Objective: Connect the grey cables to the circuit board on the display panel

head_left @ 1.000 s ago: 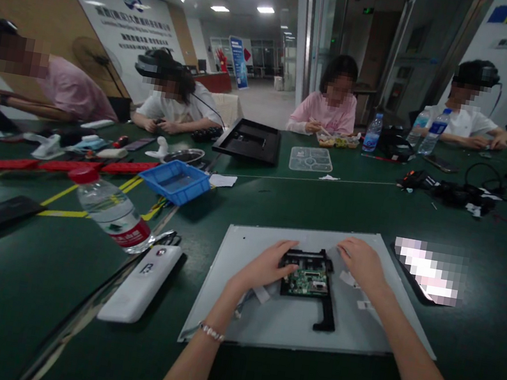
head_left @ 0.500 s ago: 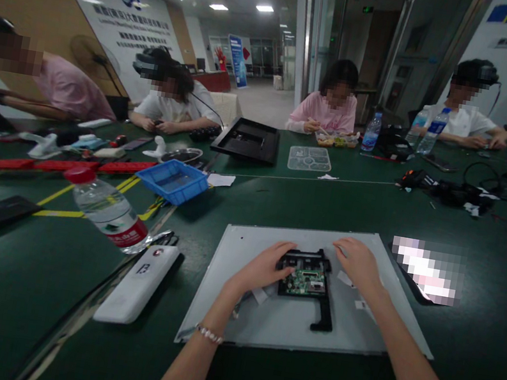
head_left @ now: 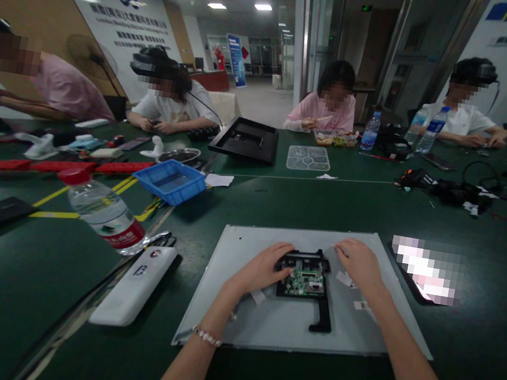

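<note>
A pale flat panel point(head_left: 223, 314) lies on the green table, with a black plastic bracket point(head_left: 322, 315) on its middle. Set in the bracket is a green circuit board point(head_left: 304, 283). My left hand point(head_left: 267, 268) grips the bracket's left side, thumb at the board's edge and fingers at the upper left corner. Just right of the bracket, my right hand point(head_left: 355, 259) hovers over the panel with thumb and index finger pinched; anything between them is too small to name. Small white tabs point(head_left: 360, 305) show on the panel.
Left of the panel are a white power bank point(head_left: 135, 287), a water bottle point(head_left: 107, 211) and a blue basket point(head_left: 171, 181). A phone point(head_left: 421, 273) lies to the right. Across the table are a black frame point(head_left: 246, 140), a clear tray point(head_left: 308, 158) and several people.
The view has shifted very slightly. My left hand keeps its place on the bracket, and the fingers of my right hand have curled in a little.
</note>
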Motion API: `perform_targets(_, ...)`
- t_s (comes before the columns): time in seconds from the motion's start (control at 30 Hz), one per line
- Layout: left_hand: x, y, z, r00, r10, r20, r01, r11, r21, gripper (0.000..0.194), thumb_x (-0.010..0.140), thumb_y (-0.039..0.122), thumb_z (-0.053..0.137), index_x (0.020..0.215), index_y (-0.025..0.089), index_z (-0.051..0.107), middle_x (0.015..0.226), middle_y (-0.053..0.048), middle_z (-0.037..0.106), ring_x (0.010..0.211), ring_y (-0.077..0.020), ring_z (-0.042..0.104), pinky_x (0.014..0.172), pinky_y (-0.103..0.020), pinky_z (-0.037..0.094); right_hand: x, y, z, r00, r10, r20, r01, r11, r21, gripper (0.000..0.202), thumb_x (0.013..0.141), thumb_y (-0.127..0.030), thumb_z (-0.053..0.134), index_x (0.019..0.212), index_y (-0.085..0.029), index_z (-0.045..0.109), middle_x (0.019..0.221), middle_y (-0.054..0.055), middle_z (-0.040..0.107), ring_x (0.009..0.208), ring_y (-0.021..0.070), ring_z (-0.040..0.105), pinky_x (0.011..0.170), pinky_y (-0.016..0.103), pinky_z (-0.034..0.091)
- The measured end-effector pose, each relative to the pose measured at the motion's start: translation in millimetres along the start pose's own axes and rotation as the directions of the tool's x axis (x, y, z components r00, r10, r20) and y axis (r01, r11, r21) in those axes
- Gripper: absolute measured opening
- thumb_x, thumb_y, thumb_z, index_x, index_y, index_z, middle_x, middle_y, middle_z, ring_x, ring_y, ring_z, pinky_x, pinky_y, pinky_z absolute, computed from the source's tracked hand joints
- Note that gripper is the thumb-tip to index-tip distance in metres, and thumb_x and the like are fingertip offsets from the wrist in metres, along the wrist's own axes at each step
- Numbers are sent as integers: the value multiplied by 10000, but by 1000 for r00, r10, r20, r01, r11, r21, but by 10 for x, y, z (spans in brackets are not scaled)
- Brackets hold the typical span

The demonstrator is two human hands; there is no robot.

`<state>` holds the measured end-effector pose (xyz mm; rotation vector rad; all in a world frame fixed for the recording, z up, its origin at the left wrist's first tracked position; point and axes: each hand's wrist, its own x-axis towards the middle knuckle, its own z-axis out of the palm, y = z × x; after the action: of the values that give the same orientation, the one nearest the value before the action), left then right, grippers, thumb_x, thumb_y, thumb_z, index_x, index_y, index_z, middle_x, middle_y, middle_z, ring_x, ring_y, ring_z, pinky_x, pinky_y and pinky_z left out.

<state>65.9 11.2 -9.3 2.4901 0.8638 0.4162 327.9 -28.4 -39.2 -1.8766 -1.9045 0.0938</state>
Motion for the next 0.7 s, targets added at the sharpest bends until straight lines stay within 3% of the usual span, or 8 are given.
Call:
perform_targets(0.17,13,-21,32,1000,-10,-2,10,1000,11,454,834,267,504,1277,223,412,1332,-58,435,1231,-207,406,1052,-405,317,52,-270,38,990,-135,-34,137,987,82,243,869,-195,443,997,-207,650,1042,50,654,983,178,564,871,297,412)
perform_targets(0.3,15,-20,36,1000,-1,-8,1,1000,16,454,829,256,509,1272,219,416,1324,-58,444,1226,-205,410,1050,-399,321,71,-423,96,972,-231,42,227,970,82,229,857,-164,457,944,-206,666,993,51,668,963,177,570,861,297,422)
perform_targets(0.7,17,-16,32,1000,14,-3,-14,1000,27,458,829,253,512,1275,221,415,1319,-56,447,1212,-200,423,1048,-379,324,61,-422,111,959,-268,87,261,961,90,216,856,-174,466,943,-195,663,970,51,661,967,177,558,867,296,421)
